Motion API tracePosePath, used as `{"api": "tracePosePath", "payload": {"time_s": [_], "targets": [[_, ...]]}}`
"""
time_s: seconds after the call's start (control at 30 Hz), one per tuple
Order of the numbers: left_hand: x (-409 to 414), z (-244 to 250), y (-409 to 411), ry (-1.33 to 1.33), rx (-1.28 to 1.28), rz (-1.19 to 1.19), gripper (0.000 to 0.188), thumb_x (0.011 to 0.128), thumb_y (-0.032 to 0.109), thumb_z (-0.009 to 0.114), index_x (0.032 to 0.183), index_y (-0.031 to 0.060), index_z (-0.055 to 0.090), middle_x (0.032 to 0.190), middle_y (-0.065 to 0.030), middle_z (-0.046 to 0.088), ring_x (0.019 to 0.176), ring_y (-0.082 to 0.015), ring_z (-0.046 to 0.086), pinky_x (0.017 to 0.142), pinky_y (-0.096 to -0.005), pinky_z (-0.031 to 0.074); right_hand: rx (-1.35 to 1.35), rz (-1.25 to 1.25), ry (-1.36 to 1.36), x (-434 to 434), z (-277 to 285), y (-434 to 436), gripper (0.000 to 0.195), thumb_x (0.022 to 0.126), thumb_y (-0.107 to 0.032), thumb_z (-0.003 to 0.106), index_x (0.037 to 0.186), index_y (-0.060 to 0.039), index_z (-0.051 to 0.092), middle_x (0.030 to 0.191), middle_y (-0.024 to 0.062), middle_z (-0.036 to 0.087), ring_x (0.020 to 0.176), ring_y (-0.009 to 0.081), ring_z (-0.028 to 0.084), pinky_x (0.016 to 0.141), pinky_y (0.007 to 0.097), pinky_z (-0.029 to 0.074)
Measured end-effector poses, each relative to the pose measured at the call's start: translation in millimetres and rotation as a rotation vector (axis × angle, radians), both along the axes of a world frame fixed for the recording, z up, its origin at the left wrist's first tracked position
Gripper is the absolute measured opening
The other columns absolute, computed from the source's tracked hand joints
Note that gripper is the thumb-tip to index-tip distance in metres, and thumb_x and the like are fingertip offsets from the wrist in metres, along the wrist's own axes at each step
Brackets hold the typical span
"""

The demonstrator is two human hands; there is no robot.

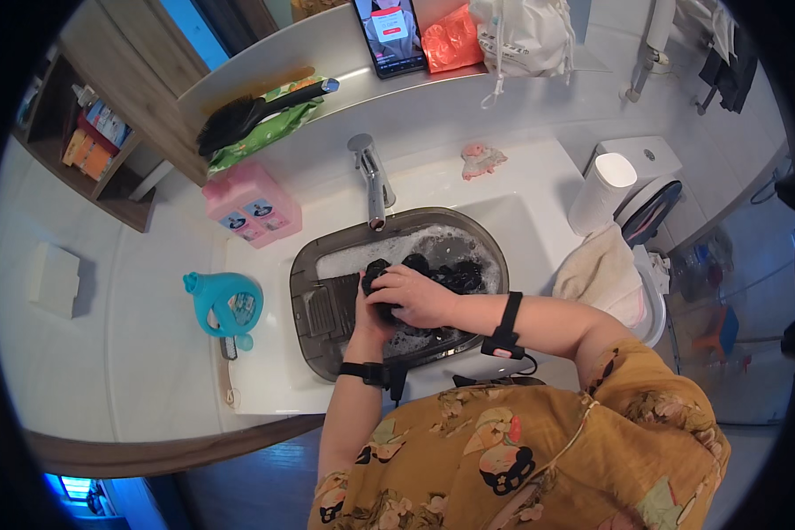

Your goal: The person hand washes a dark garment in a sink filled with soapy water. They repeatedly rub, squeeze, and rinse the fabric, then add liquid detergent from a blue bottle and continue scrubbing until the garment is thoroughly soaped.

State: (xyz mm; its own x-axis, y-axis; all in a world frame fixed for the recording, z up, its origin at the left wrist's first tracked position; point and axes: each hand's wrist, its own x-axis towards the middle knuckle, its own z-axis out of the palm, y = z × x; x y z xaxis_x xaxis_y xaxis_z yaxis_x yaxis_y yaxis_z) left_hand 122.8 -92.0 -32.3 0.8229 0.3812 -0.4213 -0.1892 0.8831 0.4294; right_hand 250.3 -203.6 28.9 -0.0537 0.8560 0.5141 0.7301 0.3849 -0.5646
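Note:
Both my hands grip a bunched wet black cloth [377,270] above a grey plastic washbasin [305,265]. My left hand [371,318] supports it from the left and below, partly hidden by the cloth and the other hand. From the right, my right hand [414,296] presses its fingers over the cloth. More dark fabric [464,275] lies in the soapy water on the basin's right side. White suds [351,260] float along the far edge. A ribbed washboard section [321,311] forms the basin's left part. The basin rests in a white sink under a chrome faucet [372,179].
Left of the basin stand a teal detergent bottle [228,303] and a pink jug [255,205]. A paper towel roll [601,192] and a beige towel [599,275] are at the right. On the ledge are a black hairbrush [258,112] and a phone [391,36].

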Motion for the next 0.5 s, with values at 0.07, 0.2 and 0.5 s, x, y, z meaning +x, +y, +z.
{"api": "tracePosePath", "payload": {"time_s": [0.07, 0.2, 0.5], "targets": [[6.8, 3.9, -12.1, 0.051, 0.062, 0.029, 0.061, 0.096, 0.063, 0.042, 0.136, 0.0175, 0.053, 0.133, -0.0044, 0.06, 0.122, -0.0244, 0.057, 0.102, -0.0425, 0.046, 0.1, -0.137, -0.166, -8.5, 2.5, 1.0, 0.039, 0.079, -0.013, 0.067, 0.117, -0.0187, 0.066, 0.123, 0.0069, 0.056, 0.123, 0.0319, 0.05, 0.101, 0.0494, 0.039], [8.3, 15.8, -20.8, 0.275, 0.206, -0.006, 0.066, 0.097, 0.058, 0.046, 0.142, 0.0108, 0.047, 0.14, -0.0086, 0.054, 0.123, -0.0233, 0.055, 0.102, -0.0408, 0.046, -0.029, -0.263, -0.014, 2.1, -12.0, 23.5, 0.037, 0.089, -0.029, 0.064, 0.121, -0.0118, 0.06, 0.125, 0.014, 0.054, 0.116, 0.0361, 0.055, 0.096, 0.0466, 0.047], [-0.3, 50.5, -25.9, 0.844, 1.475, -0.359, 0.064, 0.083, 0.03, 0.077, 0.137, 0.0035, 0.054, 0.125, -0.0165, 0.063, 0.112, -0.0344, 0.062, 0.097, -0.0422, 0.049, -0.519, -0.462, -0.14, 107.0, -53.4, 3.2, 0.048, 0.094, -0.041, 0.057, 0.133, -0.0143, 0.053, 0.138, 0.0175, 0.048, 0.126, 0.0411, 0.047, 0.101, 0.0563, 0.042]]}}
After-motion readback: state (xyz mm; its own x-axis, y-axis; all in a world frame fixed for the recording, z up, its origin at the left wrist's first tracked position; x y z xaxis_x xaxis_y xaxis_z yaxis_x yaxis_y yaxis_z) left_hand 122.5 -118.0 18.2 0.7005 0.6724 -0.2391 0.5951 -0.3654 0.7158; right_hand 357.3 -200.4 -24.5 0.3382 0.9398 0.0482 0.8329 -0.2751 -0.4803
